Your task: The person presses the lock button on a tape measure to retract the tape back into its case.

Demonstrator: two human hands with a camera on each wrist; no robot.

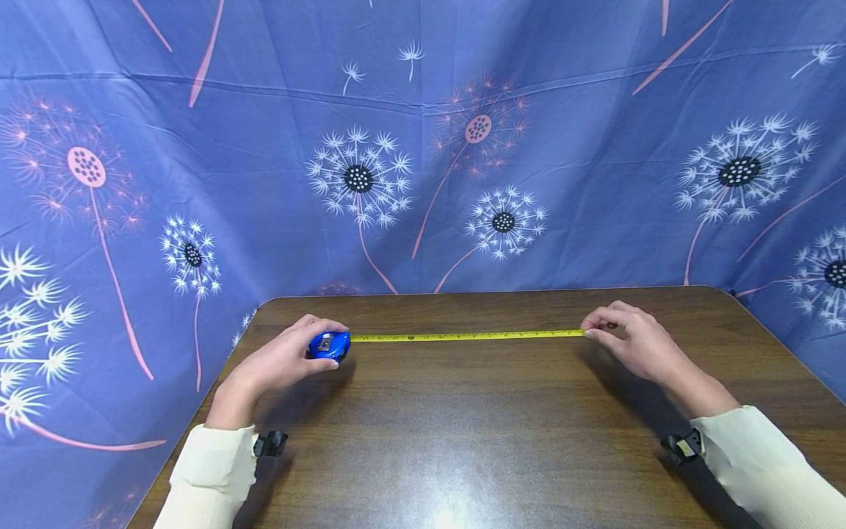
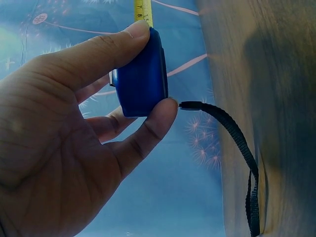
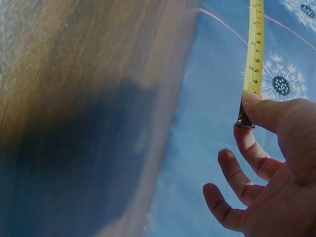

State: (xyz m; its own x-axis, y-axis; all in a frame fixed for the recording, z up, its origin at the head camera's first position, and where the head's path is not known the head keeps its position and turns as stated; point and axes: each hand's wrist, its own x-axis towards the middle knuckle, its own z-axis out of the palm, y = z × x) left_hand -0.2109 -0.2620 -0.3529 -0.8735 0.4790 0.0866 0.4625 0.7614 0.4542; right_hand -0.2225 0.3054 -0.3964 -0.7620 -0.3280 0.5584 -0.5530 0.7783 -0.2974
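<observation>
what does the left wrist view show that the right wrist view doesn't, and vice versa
Only the left wrist view shows the blue tape measure case, the left hand gripping it, and a black strap.

Only the right wrist view shows the metal end hook and the right hand.

Both show part of the yellow tape blade, the wooden tabletop and the blue dandelion-print fabric.

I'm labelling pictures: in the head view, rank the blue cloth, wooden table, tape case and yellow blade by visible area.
1. Blue cloth
2. Wooden table
3. Tape case and yellow blade: too close to rank; the blade is longer but thinner.
</observation>
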